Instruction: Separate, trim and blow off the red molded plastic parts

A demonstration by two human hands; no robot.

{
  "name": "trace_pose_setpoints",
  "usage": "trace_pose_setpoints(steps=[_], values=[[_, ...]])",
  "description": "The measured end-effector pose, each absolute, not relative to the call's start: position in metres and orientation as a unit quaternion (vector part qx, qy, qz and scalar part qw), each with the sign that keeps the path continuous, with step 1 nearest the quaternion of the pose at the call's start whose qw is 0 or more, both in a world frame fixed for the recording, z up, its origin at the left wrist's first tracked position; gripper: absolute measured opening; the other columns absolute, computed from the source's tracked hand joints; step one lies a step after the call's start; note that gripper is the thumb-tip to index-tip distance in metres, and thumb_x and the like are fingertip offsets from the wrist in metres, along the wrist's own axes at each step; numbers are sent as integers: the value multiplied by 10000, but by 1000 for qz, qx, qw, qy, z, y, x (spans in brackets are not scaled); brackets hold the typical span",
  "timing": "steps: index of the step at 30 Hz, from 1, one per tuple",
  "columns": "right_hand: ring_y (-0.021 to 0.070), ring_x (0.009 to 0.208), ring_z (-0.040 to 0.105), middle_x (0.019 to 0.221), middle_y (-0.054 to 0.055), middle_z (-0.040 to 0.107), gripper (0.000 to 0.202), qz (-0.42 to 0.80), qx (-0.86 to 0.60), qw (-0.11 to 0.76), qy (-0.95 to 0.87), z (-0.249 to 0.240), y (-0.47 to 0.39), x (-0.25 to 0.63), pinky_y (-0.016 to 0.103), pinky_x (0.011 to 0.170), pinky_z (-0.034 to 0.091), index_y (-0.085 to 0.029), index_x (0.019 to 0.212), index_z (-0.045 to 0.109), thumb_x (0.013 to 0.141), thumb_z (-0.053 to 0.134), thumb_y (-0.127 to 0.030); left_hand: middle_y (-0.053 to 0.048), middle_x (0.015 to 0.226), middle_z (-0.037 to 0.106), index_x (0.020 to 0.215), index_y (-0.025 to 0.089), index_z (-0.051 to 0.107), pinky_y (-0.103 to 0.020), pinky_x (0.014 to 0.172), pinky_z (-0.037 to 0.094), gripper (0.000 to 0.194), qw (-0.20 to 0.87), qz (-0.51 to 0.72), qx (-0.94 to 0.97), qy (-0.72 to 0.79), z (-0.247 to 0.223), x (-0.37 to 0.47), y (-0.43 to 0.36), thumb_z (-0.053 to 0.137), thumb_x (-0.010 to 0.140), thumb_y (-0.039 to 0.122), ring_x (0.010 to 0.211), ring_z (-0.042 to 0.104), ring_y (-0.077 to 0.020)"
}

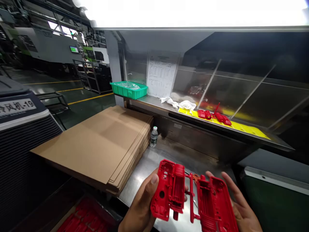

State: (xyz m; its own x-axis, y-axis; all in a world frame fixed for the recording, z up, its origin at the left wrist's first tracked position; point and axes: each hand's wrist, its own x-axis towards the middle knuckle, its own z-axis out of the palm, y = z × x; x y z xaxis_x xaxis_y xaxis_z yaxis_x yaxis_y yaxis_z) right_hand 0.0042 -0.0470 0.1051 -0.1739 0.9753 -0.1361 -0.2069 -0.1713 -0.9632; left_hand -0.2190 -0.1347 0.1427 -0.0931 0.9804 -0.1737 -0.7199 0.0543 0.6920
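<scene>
Red moulded plastic, two housing halves joined by a central runner (191, 196), is held up over the near edge of the steel worktop (154, 161). The left hand (142, 206) grips the left half (170, 190) from its outer side, thumb pressed on the front face, fingers hidden behind. The right hand (241, 206) supports the right half (214, 203) from beneath and behind, fingers spread and extended rather than curled; whether it clamps the part or merely cradles it cannot be told. Both halves show their hollow ribbed insides to the viewer.

To the left, a stack of flat brown cardboard sheets (101, 141) lies on the worktop, overhanging its near-left edge. A small clear water bottle (154, 136) stands just beside the stack's far-right corner. Below the stack, near left, a carton with more red parts (84, 219) is partly visible.

On the far raised shelf (277, 143): a green plastic tray (129, 89) at the left, white cloths (180, 103) near the middle, then further red mouldings (214, 116) resting on a yellow strip (243, 128). A printed sheet (161, 74) hangs behind the cloths. A dark ribbed machine (21, 135) with a label stands at the near left
</scene>
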Motion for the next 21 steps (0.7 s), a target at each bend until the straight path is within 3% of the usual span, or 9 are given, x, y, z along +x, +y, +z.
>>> trace_pose_setpoints(steps=[3, 9, 14, 16, 19, 21], values=[[342, 1279, 570, 1490, 92, 510, 683, 617, -439, 476, -448, 98, -48, 9, 420, 925, 600, -329, 1443, 425, 837, 614, -579, -131, 1058, 777, 1246, 161, 652, -489, 1051, 449, 551, 657, 661, 197, 303, 138, -221, -132, 443, 942, 571, 1118, 663, -352], [327, 1246, 599, 1456, 65, 553, 643, 670, -378, 476, -426, 106, -60, -1, 374, 767, 636, -396, 1369, 493, 783, 730, -515, -78, 1046, 792, 1105, 208, 747, -441, 1056, 464, 518, 695, 647, 129, 284, 138, -236, -128, 426, 944, 580, 1097, 680, -319], [290, 1233, 609, 1423, 119, 576, 575, 680, -346, 473, -440, 113, -64, -17, 429, 961, 570, -330, 1412, 443, 884, 635, -452, -36, 1001, 806, 1086, 209, 758, -315, 955, 532, 460, 678, 661, 68, 315, 137, -248, -126, 416, 973, 496, 948, 731, -232], [272, 1307, 547, 1484, 106, 508, 503, 577, -342, 499, -549, 110, -60, -17, 467, 1081, 485, -341, 1435, 408, 951, 540, -366, -45, 988, 807, 1112, 190, 747, -310, 882, 571, 438, 679, 666, 49, 304, 135, -250, -123, 445, 964, 470, 903, 739, -229], [303, 1459, 328, 1623, 29, 262, 534, 237, -312, 491, -778, 106, -47, -9, 539, 1160, 373, -387, 1426, 433, 944, 494, -166, -66, 963, 806, 1155, 167, 726, -297, 771, 598, 418, 687, 666, 29, 290, 135, -249, -119, 492, 947, 443, 894, 737, -236], [301, 1470, 283, 1596, 18, 332, 543, 69, -237, 420, -874, 106, -39, -3, 536, 1172, 337, -353, 1396, 493, 919, 486, -93, -84, 970, 799, 1156, 145, 721, -297, 770, 589, 415, 689, 656, 49, 305, 135, -248, -117, 500, 947, 428, 892, 727, -237]])
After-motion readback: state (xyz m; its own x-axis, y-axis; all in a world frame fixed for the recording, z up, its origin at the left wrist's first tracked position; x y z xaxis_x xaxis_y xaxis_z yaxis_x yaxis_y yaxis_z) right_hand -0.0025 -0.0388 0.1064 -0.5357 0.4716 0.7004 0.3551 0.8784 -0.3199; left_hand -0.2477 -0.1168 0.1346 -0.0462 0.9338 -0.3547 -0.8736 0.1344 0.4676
